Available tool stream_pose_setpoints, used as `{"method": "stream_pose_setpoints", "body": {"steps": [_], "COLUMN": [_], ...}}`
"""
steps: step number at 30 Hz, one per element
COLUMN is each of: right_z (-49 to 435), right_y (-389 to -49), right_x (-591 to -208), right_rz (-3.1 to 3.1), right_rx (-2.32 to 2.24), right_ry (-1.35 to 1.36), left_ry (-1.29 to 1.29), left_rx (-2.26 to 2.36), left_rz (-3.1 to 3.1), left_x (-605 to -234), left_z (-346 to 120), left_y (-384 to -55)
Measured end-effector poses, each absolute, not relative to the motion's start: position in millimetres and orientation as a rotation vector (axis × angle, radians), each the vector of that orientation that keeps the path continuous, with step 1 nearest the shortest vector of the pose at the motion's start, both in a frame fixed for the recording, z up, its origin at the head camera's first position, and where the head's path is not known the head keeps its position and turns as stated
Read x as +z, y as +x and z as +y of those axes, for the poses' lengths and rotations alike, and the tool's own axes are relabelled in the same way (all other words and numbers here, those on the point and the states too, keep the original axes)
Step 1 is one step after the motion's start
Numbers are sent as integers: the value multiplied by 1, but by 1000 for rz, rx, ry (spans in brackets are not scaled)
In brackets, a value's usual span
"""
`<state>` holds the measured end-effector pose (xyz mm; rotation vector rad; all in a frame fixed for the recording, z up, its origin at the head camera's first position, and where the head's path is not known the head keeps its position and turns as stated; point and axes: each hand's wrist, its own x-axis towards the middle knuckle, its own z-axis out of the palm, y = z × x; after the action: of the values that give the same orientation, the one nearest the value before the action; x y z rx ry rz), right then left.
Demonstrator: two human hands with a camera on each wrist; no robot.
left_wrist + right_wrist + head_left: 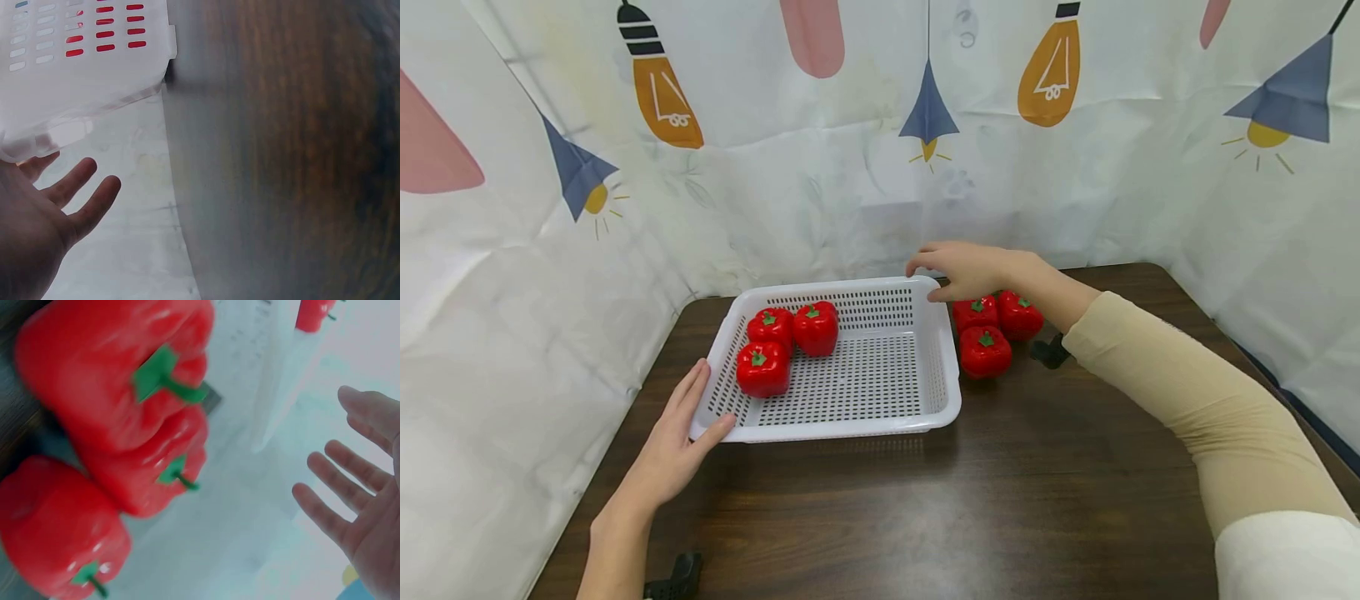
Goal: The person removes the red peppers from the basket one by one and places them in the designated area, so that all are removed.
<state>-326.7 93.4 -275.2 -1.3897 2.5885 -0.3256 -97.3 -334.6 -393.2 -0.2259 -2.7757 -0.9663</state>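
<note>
White slotted plastic basket [876,379] sitting toward the back of a dark wood-grain table [1000,508], with three red bell peppers [763,369] bunched up inside at the left end. Green stems on all of them, pretty shiny too. Left hand [673,446] at the front left corner, fingers more or less straight along the outer wall, thumb over the rim, so basically relaxed rather than clenched. Right hand [962,268] up by the back right corner, empty, fingers spread and only lightly bent. Can't tell from the head view if touching the rim, but looks apart from it in the right wrist view. Three matching peppers [987,352] clustered on the table just beside the basket's right wall, near the right forearm. Beige sleeve [1180,400] on that arm. Behind everything, white sheeting [820,200] printed with orange bulbs [1048,75] and blue lamps [929,108].
</note>
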Motion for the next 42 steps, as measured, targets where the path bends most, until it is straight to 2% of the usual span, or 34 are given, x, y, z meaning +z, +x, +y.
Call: {"method": "stream_pose_setpoints", "body": {"steps": [22,42], "right_z": [7,-60], "right_y": [-317,-309], "right_x": [-277,-304], "right_rz": [2441,2383], "right_rx": [-210,-143], "right_ry": [-1440,-1440], "left_ry": [-227,-214], "left_rx": [-963,-965], "left_rz": [-2784,-2795], "left_x": [-391,-392], "left_z": [-333,-335], "left_y": [-99,-97]}}
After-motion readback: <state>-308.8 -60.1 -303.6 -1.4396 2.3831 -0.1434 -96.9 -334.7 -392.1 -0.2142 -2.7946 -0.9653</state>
